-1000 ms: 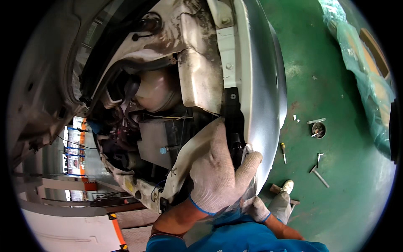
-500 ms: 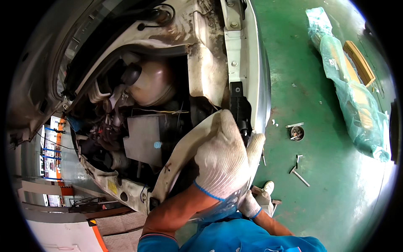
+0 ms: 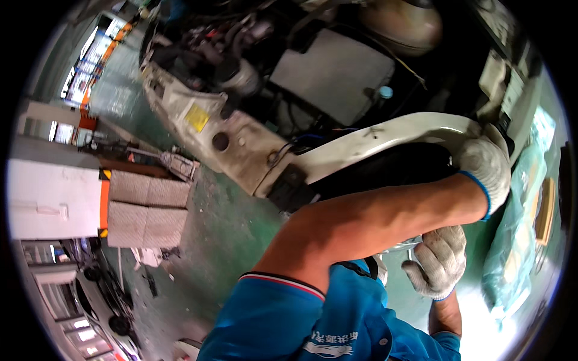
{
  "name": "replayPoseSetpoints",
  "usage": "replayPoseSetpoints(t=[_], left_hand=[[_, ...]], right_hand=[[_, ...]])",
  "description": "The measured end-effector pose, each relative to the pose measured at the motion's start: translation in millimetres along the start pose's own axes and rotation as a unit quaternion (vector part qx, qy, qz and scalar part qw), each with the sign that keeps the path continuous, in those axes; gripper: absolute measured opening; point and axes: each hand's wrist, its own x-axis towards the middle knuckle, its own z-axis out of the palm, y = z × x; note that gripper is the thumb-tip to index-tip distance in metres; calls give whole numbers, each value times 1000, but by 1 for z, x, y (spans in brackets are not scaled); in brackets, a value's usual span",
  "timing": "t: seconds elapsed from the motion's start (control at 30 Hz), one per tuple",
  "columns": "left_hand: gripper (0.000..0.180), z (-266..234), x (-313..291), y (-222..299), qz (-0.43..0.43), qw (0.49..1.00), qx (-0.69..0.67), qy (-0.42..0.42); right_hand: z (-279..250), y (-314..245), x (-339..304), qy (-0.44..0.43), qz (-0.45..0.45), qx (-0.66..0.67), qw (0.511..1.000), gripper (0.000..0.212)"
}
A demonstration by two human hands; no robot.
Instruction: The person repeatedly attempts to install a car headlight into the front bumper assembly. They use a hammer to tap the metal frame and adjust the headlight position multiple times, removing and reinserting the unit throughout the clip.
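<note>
My left hand (image 3: 484, 171), in a white knit glove with a blue cuff, reaches across to the far corner of the pale, curved front body panel (image 3: 385, 135) of a car. Its back faces up and its fingers are mostly hidden at that corner. Below that forearm is my right hand (image 3: 439, 262), also gloved, with its fingers curled. Beside its knuckles shows a small part of a clear, shiny piece (image 3: 404, 245); whatever lies inside the fingers is hidden. A dark opening (image 3: 391, 168) lies between the panel and my left forearm.
The engine bay holds a grey flat box (image 3: 334, 75) with a light-blue cap (image 3: 385, 92) and a rounded tank (image 3: 403, 27). A green-wrapped long part (image 3: 515, 253) lies on the floor at right. Quilted pads (image 3: 147, 210) and another car (image 3: 99, 307) are at left.
My view has swung left and down, so the car sits higher and further right in it. My left hand is still at the panel's corner. My right hand now shows curled fingers.
</note>
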Motion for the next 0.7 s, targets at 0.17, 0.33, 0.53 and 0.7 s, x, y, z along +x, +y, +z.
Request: replayPoseSetpoints(t=[0.17, 0.33, 0.53, 0.7], left_hand=[[66, 34, 35, 23, 51, 987, 106, -109], [66, 43, 47, 42, 18, 995, 52, -86], [63, 13, 39, 30, 20, 994, -61, -83], [57, 37, 7, 25, 5, 995, -54, 86]], right_hand=[[4, 2, 18, -198, 108, -114, 968, 51], [1, 21, 16, -336, 188, -107, 917, 71], [-2, 34, 8, -348, 222, -23, 911, 78], [16, 22, 58, -289, 43, -173, 941, 65]])
